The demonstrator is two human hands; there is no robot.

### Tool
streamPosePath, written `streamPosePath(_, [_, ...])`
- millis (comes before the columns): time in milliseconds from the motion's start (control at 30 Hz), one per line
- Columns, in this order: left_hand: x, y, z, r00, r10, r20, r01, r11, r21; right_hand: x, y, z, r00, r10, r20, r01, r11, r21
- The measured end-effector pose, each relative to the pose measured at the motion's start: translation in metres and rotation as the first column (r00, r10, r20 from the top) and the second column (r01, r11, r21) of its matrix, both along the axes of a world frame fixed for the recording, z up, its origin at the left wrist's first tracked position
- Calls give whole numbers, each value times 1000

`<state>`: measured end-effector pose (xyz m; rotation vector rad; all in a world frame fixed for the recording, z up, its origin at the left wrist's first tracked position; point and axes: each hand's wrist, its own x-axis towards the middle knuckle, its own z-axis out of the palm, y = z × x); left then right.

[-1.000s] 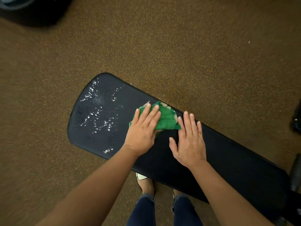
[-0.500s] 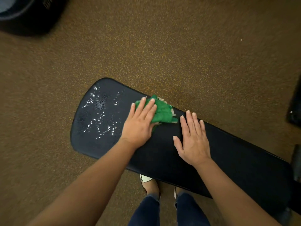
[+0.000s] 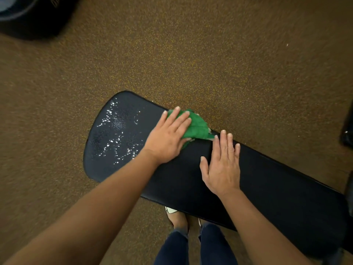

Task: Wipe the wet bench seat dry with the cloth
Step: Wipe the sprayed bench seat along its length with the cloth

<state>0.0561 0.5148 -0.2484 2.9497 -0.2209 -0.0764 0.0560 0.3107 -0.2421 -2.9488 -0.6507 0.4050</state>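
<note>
Head view: our left hand (image 3: pixel 168 136) presses the green cloth (image 3: pixel 196 127) with straight fingers at the far edge of the bench seat (image 3: pixel 267 188). Our right hand (image 3: pixel 221 163) lies flat just beside it, fingers straight and close together. Water droplets (image 3: pixel 114 134) bead the seat's rounded end, open beyond our left hand. We lose the seat's other end at the frame; our palm hides part of the cloth.
</note>
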Motion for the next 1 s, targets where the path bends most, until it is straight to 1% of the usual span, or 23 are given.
streamPosePath(33, [5, 12, -2, 1000, 30, -1, -30, 1000, 1, 0, 0, 0, 1000, 3, 2, -3, 1000, -2])
streamPosePath(133, [17, 30, -4, 969, 247, -21, -247, 969, -8, 0, 0, 0, 1000, 5, 6, -5, 1000, -5])
streamPosePath(200, [23, 13, 1, 932, 362, -35, -361, 932, 24, 0, 0, 0, 1000, 8, 15, -8, 1000, -7])
streamPosePath(233, [27, -1, 4, 927, 372, -46, -371, 928, 34, -1, 0, 0, 1000, 13, 20, -12, 1000, -9])
streamPosePath(267, [30, -15, 7, 938, 340, -60, -339, 940, 30, -1, 0, 0, 1000, 16, 23, -16, 1000, -10])
streamPosePath(400, [42, -46, 9, 992, 108, -61, -109, 994, -12, -1, 0, 1, 999, 20, 27, -19, 1000, -14])
streamPosePath(500, [50, -23, 8, 997, -32, -64, 36, 997, 65, 0, 0, 0, 1000, 19, 18, -19, 1000, -18])
streamPosePath(533, [53, -7, 9, 997, -27, -74, 34, 996, 86, 0, 0, 1, 1000, 19, 12, -19, 1000, -21])
streamPosePath(567, [56, 12, 9, 997, 12, -82, -3, 994, 110, 1, 0, 1, 1000, 17, 7, -17, 1000, -23])
streamPosePath(667, [57, 67, 11, 977, 180, -116, -153, 966, 208, 0, 0, 2, 1000, 15, 1, -15, 999, -31])
streamPosePath(733, [59, 70, 12, 953, 269, -139, -223, 935, 276, 1, 1, 3, 1000, 14, 5, -14, 999, -36])
streamPosePath(767, [62, 57, 14, 943, 296, -148, -246, 927, 284, 1, 1, 3, 1000, 15, 6, -14, 999, -38])
streamPosePath(833, [65, 16, 15, 945, 271, -183, -223, 944, 244, 1, 2, 3, 1000, 19, 5, -19, 999, -43])
streamPosePath(900, [61, -18, 14, 968, 168, -186, -141, 978, 152, 0, 1, 3, 1000, 24, 5, -24, 999, -47])
streamPosePath(933, [58, -23, 14, 976, 137, -168, -119, 986, 113, 0, 1, 3, 1000, 26, 8, -26, 999, -47])
streamPosePath(1000, [55, -5, 12, 985, 117, -129, -104, 989, 104, 1, 0, 3, 999, 31, 12, -31, 999, -44])
